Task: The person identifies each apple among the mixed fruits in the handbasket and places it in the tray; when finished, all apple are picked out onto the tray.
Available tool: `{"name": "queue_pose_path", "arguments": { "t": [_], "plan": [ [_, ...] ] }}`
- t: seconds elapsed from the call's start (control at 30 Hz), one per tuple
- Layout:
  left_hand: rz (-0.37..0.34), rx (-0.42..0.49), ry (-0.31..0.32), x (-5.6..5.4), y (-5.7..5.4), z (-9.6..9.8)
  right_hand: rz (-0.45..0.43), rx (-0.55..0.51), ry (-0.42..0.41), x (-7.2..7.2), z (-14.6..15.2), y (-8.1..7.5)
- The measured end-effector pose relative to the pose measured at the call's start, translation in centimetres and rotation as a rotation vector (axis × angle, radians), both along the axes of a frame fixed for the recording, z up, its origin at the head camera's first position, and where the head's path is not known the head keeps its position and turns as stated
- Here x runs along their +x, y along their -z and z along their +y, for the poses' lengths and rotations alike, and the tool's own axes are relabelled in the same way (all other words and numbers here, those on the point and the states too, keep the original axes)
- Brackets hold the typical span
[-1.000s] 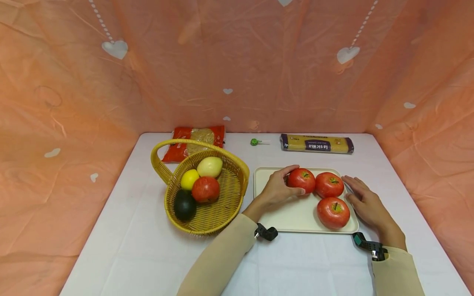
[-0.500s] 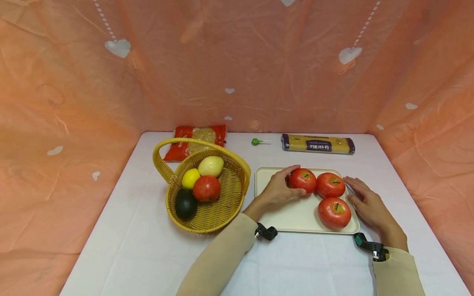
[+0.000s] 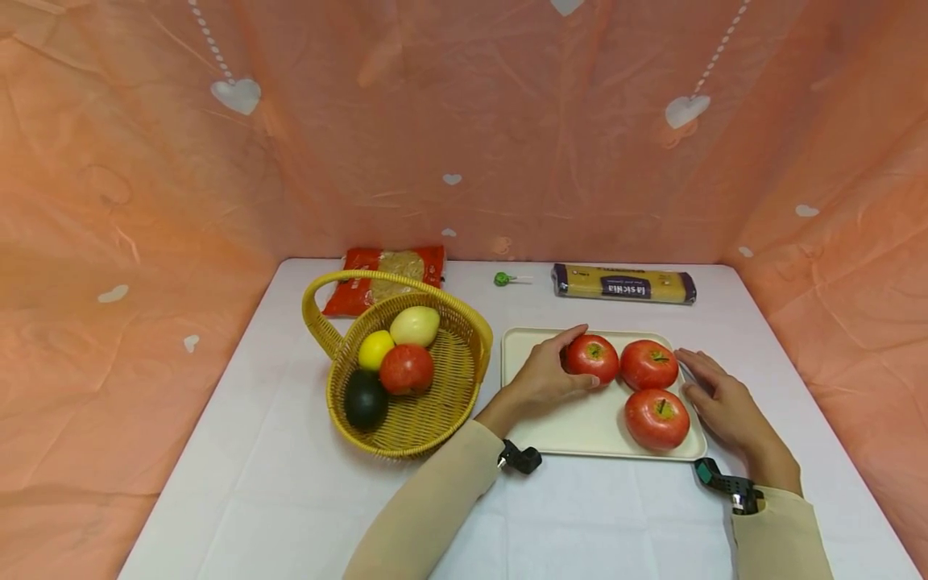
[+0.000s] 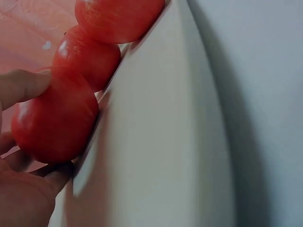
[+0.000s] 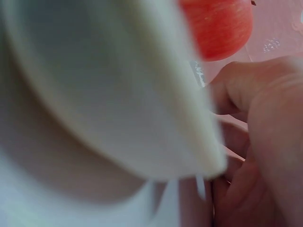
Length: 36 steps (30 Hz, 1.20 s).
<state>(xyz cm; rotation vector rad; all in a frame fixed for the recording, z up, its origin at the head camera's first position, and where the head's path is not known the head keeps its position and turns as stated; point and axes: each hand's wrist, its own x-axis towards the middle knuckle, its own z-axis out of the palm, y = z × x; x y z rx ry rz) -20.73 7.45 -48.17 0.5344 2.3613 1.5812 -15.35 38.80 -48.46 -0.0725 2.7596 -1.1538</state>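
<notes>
In the head view my left hand (image 3: 547, 372) holds the left one of three red apples (image 3: 592, 361) on a cream tray (image 3: 558, 427). Its thumb lies across the front of that apple (image 4: 59, 118) in the left wrist view, with fingers around the other side. A second apple (image 3: 648, 365) stands right beside it, and a third apple (image 3: 656, 420) sits nearer the front. My right hand (image 3: 727, 403) rests at the tray's right edge, thumb at the rim and fingers extended. The right wrist view shows this hand (image 5: 265, 127) beside the blurred rim.
Left of the tray stands a yellow wicker basket (image 3: 435, 419) holding a red fruit (image 3: 407, 369), a yellow fruit (image 3: 376, 350), a pale fruit (image 3: 415, 326) and a dark green one (image 3: 366, 400). Behind lie a red packet (image 3: 355, 290), a green lollipop (image 3: 502, 279) and a pasta pack (image 3: 623, 283).
The apple in my left hand has tipped slightly toward the front and sits a little lower, stem more upright. My left thumb has moved slightly with it; the right hand stays at the tray edge.
</notes>
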Motion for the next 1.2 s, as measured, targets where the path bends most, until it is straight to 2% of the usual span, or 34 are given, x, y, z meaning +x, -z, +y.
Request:
{"name": "queue_pose_path", "arguments": {
  "t": [0.17, 0.43, 0.53, 0.7, 0.83, 0.97, 1.1, 1.2],
  "plan": [
    [0.061, -0.045, -0.001, 0.6, -0.3, -0.5, -0.021, 0.001, 0.003, 0.1, 0.2, 0.0],
    [0.129, -0.057, -0.012, 2.0, -1.2, -1.3, -0.027, 0.013, 0.003, 0.1, 0.5, 0.2],
    [0.145, -0.065, 0.002, 3.0, -2.3, -1.8, -0.022, 0.029, 0.004, 0.1, 0.4, 0.2],
    [0.188, -0.045, 0.069, 5.0, -4.3, -3.6, -0.024, 0.033, 0.003, 0.1, 0.5, 0.3],
    [0.175, 0.069, 0.162, 6.4, -5.7, -5.9, -0.026, 0.025, 0.004, 0.2, 0.6, 0.4],
    [0.130, 0.156, 0.267, 7.5, -6.9, -9.2, -0.009, 0.003, 0.004, 0.3, 0.4, 0.4],
    [0.109, 0.149, 0.333, 8.0, -8.1, -13.3, 0.008, -0.013, 0.001, 0.3, 0.3, 0.5],
    [0.112, 0.096, 0.339, 8.0, -9.1, -16.5, 0.005, -0.009, 0.000, 0.3, 0.4, 0.5]
  ]
}}
